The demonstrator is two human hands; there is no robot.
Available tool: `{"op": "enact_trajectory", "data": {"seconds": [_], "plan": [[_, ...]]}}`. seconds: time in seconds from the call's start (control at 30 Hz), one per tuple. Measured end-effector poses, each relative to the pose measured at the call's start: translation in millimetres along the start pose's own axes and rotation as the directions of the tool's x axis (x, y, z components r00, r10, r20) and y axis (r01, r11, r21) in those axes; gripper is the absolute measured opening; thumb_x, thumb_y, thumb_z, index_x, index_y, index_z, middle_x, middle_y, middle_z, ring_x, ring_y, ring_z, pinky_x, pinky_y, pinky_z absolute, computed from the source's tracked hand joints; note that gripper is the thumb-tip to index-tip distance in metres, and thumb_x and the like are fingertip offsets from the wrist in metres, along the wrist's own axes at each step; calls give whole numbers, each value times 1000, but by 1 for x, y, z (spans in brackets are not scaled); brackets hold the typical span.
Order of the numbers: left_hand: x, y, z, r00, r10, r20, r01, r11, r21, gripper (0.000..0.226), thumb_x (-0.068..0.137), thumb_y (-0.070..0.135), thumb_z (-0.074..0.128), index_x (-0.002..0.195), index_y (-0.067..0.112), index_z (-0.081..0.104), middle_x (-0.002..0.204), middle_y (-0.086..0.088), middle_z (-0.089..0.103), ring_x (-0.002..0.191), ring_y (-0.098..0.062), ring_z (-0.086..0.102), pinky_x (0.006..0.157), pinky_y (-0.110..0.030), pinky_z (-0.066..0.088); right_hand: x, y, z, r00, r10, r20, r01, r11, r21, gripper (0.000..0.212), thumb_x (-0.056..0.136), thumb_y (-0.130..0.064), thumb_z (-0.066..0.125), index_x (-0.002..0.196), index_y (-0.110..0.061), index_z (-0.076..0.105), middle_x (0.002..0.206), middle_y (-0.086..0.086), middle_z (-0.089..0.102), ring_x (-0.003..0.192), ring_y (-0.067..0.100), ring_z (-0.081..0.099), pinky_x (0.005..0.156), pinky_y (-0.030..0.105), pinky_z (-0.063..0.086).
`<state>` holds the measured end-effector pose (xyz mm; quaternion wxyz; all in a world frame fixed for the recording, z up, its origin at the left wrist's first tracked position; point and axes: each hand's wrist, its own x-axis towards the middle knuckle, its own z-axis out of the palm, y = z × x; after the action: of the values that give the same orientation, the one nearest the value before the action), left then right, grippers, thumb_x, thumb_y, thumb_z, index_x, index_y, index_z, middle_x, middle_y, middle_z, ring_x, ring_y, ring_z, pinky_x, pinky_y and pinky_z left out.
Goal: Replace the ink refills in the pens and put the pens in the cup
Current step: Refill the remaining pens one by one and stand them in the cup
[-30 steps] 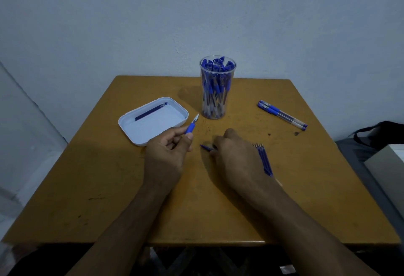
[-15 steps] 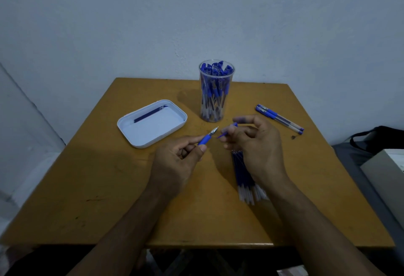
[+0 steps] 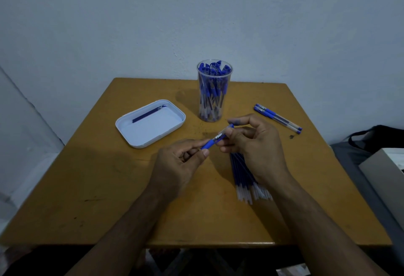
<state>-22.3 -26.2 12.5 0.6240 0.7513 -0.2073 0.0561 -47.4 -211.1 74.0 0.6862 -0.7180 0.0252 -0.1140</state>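
Blue, one pen (image 3: 215, 140) is gripped between left hand (image 3: 179, 164) and right hand (image 3: 254, 144); two pens (image 3: 277, 118) lie far right, one cup (image 3: 214, 92) behind.

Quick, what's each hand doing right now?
Left hand: holds the pen by its blue grip.
Right hand: pinches the cap at the pen's tip.

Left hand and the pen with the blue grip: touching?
Touching. The head view shows the left hand pinching the pen at its blue grip between thumb and fingers.
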Motion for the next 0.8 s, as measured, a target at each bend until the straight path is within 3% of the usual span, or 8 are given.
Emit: {"op": "enact_trajectory", "data": {"seconds": [0.17,0.57,0.8], "plan": [[2,-2,2,1000,-19,15,19,1000,-5,30,92,22,71,122,25,73,85,-2,71,79,-30,66,72,-55,58,1,1,-3,1000,3,1,-3,1000,-26,15,95,-5,67,110,-5,64,81,15,76,76,31,76,71,46,64],[4,0,-1,999,-5,54,3,999,32,32,93,19,71,125,20,71,80,1,70,69,-8,61,64,-23,52,-1,7,1,999,37,37,-34,997,-69,10,95,-7,68,103,-8,63,78,16,75,73,31,76,71,48,63],[2,-1,-4,997,4,74,-9,998,61,33,93,22,68,125,14,72,84,4,71,72,-12,63,64,-20,51,-6,10,7,998,57,39,-55,997,-57,11,96,-6,66,106,-6,61,77,15,75,72,30,76,71,48,64]]}}
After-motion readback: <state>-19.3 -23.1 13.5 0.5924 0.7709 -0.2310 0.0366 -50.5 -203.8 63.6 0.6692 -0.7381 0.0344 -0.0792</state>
